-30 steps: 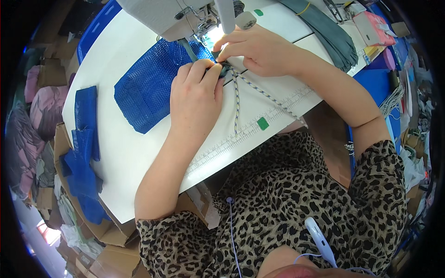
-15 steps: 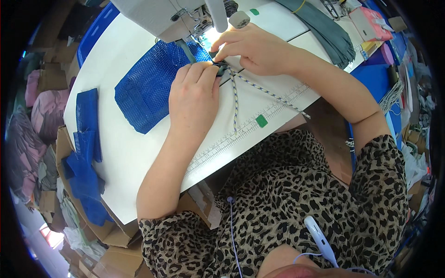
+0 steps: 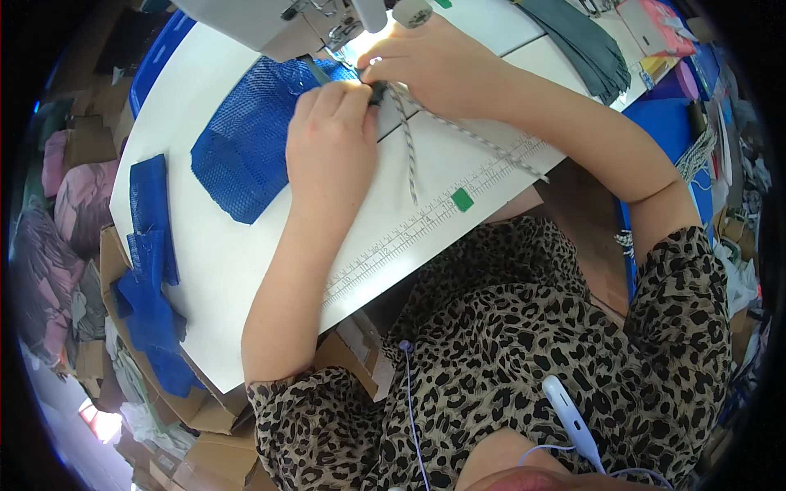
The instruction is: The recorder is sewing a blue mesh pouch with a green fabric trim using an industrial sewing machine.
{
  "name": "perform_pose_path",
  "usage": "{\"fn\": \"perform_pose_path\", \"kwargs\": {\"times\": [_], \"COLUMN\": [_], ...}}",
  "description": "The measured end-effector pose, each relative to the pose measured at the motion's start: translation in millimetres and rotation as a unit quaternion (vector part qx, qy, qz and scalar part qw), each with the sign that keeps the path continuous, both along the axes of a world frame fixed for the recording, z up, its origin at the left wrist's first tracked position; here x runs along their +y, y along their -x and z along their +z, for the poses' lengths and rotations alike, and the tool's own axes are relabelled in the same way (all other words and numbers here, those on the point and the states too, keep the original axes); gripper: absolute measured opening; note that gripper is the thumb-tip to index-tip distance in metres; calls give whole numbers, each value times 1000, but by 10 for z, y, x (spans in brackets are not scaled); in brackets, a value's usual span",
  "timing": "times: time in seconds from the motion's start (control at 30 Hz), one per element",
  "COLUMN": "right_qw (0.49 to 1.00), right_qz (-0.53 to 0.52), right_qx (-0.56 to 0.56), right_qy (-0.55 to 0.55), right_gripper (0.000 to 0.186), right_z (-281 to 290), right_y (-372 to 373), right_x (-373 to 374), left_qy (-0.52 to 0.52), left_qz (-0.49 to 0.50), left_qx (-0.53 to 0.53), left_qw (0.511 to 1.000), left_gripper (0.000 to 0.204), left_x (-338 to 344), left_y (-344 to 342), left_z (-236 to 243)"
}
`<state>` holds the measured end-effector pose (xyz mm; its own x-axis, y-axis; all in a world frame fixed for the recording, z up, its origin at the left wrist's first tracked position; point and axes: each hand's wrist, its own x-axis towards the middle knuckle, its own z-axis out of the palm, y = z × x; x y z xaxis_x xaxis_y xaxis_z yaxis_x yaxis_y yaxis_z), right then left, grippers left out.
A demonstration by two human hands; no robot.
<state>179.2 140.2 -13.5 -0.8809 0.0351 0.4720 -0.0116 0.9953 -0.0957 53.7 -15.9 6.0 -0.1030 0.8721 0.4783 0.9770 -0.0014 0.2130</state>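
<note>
My left hand (image 3: 332,143) presses with bent fingers on the edge of a blue mesh piece (image 3: 237,143), where a dark green fabric strip (image 3: 378,92) runs along it. Close beside it, my right hand (image 3: 438,69) pinches the strip near the lit needle area of a white sewing machine (image 3: 254,24). From under the fingers a thin patterned cord (image 3: 409,151) comes out, its two tails lying across the white table. My fingers partly hide the strip and the cord's upper end.
Blue mesh strips (image 3: 151,254) hang over the table's left edge above a cardboard box (image 3: 209,409). A ruler scale (image 3: 393,250) and a green patch (image 3: 463,200) mark the near edge of the table. Dark green strips (image 3: 577,49) lie at the back right.
Both hands have moved slightly away from me, toward the machine. The blue mesh and the cord have shifted with them, though the view has shifted a little too.
</note>
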Motion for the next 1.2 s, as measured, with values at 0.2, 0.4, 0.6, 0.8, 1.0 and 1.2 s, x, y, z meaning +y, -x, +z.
{"fn": "perform_pose_path", "kwargs": {"times": [0.2,0.4,0.6,0.8,1.0,1.2], "right_qw": [999,998,977,973,957,986], "right_qz": [-5,16,30,42,182,132], "right_qx": [-38,42,-26,-44,-44,-32], "right_qy": [37,42,210,221,221,98], "right_gripper": [14,21,37,19,10,20], "right_z": [184,-59,74,79,19,133], "right_y": [63,31,118,183,159,-35], "right_x": [6,96,-15,-32,35,-63], "left_qy": [-12,-41,57,121,-1,-9], "left_qz": [8,74,177,165,44,-74], "left_qx": [8,-23,-73,-181,117,40], "left_qw": [1000,996,980,962,992,996], "left_gripper": [15,34,41,16,21,30], "left_x": [64,-76,-163,-140,-211,-166], "left_y": [102,124,324,356,458,197], "left_z": [-98,19,16,48,144,218]}}
